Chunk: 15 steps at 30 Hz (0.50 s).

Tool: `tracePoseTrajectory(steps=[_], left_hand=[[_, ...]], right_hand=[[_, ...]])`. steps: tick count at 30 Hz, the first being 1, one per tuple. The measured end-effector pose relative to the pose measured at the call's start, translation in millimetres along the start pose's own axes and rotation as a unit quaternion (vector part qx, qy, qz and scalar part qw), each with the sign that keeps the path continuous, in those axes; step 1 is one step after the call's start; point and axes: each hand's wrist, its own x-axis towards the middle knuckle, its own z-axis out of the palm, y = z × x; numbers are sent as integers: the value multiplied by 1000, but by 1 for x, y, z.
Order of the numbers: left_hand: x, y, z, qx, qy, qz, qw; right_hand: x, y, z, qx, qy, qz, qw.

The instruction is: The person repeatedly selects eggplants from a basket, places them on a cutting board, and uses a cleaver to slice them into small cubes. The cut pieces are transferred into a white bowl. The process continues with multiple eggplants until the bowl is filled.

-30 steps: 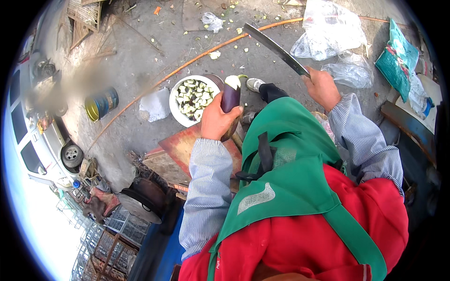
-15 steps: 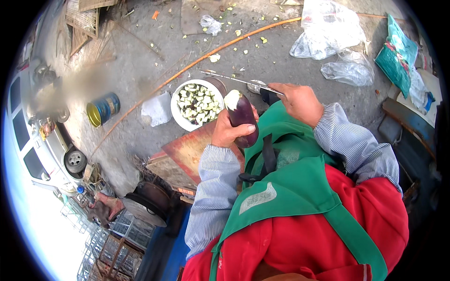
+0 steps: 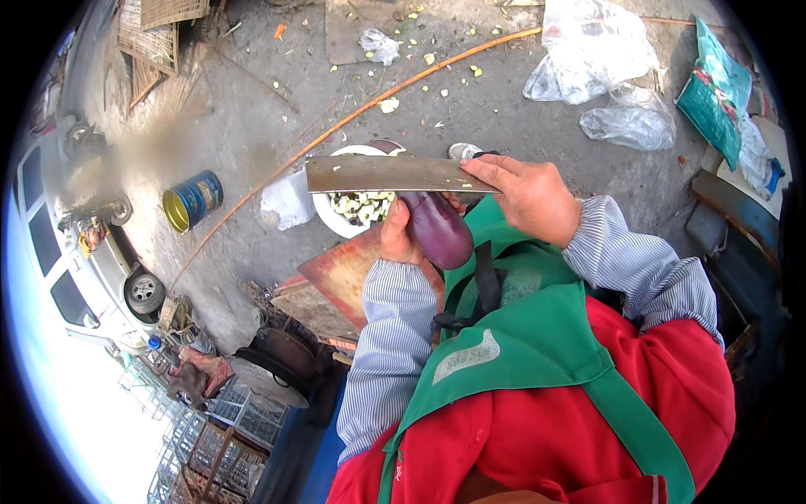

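The left hand (image 3: pixel 395 239) grips a glossy purple aubergine (image 3: pixel 438 228) over a white bowl (image 3: pixel 332 220) already holding cut pieces, while the right hand (image 3: pixel 525 197), closed round a broad steel cleaver (image 3: pixel 382 175), rests its blade on the mostly uncut aubergine.

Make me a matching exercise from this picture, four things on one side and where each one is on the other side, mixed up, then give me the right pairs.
Things:
1. eggplant
2. cleaver
3. white bowl
4. blue and yellow can

Places:
A. on the ground, holding cut pieces
B. in the left hand
C. lying on its side on the ground, far left
D. in the right hand, blade flat across the eggplant's end

Pairs: 1-B, 2-D, 3-A, 4-C
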Motion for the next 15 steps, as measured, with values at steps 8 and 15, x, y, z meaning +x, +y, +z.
tracePoseTrajectory(steps=[8,15], left_hand=[[0,3,-8,-145,-88,7,985],[1,-1,-19,-101,-79,54,990]], right_hand=[[-4,17,2,19,-73,104,992],[7,-5,12,-35,-17,-33,999]])
